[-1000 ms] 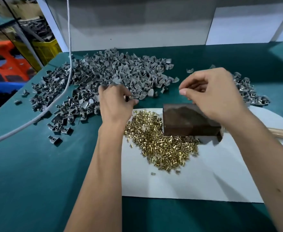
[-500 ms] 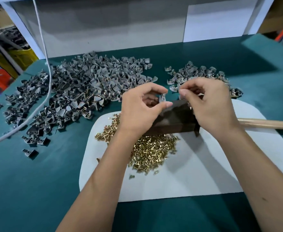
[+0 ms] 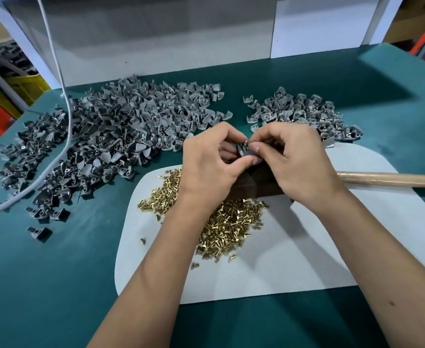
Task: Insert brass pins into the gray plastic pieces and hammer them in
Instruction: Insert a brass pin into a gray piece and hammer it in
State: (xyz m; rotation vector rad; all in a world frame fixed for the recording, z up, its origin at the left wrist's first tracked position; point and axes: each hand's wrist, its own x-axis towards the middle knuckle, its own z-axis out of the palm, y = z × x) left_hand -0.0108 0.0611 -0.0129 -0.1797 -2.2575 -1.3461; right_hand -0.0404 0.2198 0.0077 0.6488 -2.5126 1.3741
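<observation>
While the left hand (image 3: 207, 162) pinched a gray plastic piece (image 3: 244, 152) above the white mat, the right hand's (image 3: 298, 159) grip held a brass pin (image 3: 247, 144) right at it, so insertion looked imminent, hammer handle (image 3: 392, 179) near the surface's right edge.

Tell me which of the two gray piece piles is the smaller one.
The pile of gray pieces at the far right, just beyond the right hand, is the smaller. The large pile spreads across the left of the table.
</observation>
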